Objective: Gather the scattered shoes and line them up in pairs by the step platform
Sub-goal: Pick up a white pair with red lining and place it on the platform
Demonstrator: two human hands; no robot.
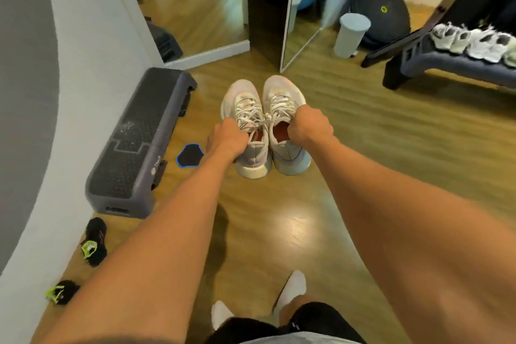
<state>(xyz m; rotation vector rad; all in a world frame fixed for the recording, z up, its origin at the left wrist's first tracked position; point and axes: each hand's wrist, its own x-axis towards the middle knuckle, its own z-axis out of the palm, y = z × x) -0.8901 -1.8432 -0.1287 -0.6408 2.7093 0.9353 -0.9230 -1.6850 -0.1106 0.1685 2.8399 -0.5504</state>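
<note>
Step platform (134, 142) by the wall has no pair lined beside it yet. Grey sneakers (265, 120) sit together just right of it, left hand (227, 138) and right hand (310, 126) each clamped on a collar. Two black shoes (95, 241) lie scattered, ungathered.

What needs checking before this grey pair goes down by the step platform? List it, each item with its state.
1. Left hand grips the left grey shoe at its opening: ok.
2. Right hand grips the right grey shoe at its opening: ok.
3. Both shoes side by side, toes pointing the same way: ok.
4. Floor beside the step platform free: not ok, a black pad lies there.
5. Shoes lifted off the floor: cannot tell.
6. Other shoes gathered: not ok, the far black shoe and the near black shoe lie apart by the wall.
</note>
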